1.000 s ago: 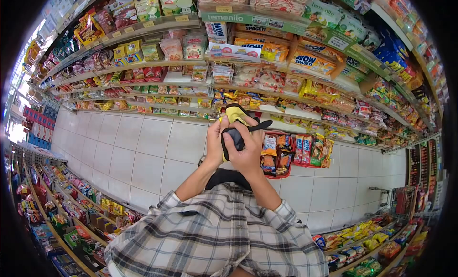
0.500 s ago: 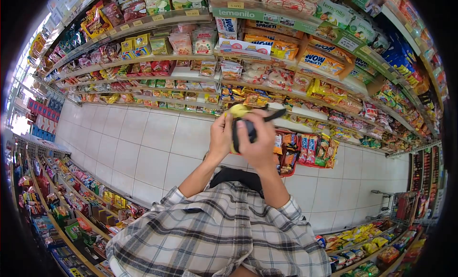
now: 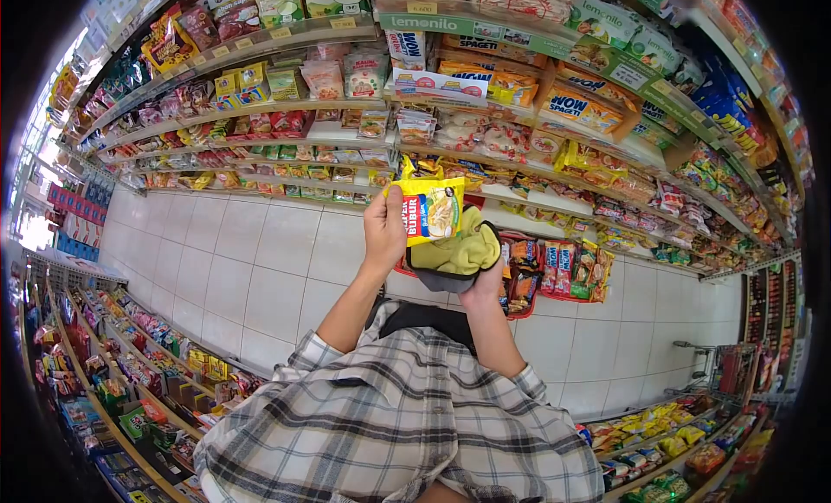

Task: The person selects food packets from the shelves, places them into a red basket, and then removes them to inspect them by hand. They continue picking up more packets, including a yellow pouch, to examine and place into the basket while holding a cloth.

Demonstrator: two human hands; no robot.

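Note:
My left hand grips a yellow packet of instant porridge by its left edge, thumb across the front, with "BUBUR" printed on it. Just below and right of it, my right hand supports a grey fabric pouch with black edging from underneath. A yellow-green cloth is bunched at the pouch's opening. The packet's lower edge overlaps the pouch in this view. Most of my right fingers are hidden behind the pouch.
Red baskets of packaged noodles and snacks stand on the tiled floor beyond my hands. Stocked shelves curve across the front. More shelves flank me at lower left and right, and a shopping trolley stands at right.
The yellow porridge packet now shows plainly in my left hand. The pouch, earlier blurred between both hands with a black strap sticking out, now rests in my right hand, its yellow-green cloth facing up.

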